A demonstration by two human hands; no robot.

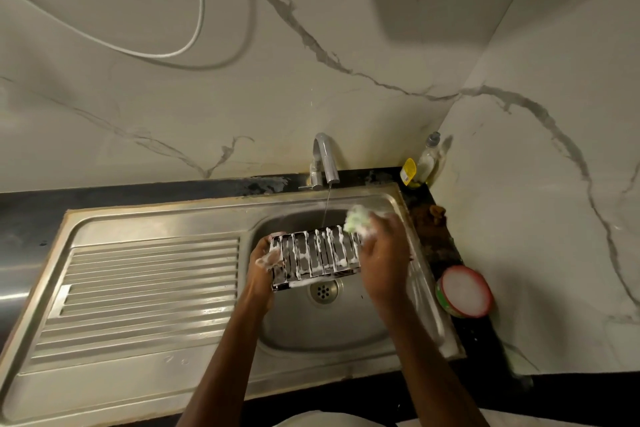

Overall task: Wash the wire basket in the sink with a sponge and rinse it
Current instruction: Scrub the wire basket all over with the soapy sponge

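Note:
A shiny wire basket (317, 258) streaked with white suds hangs over the steel sink (311, 329), above the drain. My left hand (265, 262) grips its left end, foam on the fingers. My right hand (382, 253) holds a soapy green sponge (356, 220) at the basket's upper right corner. A thin stream of water falls from the tap (325, 159) onto the basket's far edge.
The ribbed draining board (145, 291) lies to the left of the bowl. On the dark counter at right stand a round tub of white paste (464, 291) and a dish soap bottle (427, 161) in the corner. Marble wall tiles rise behind.

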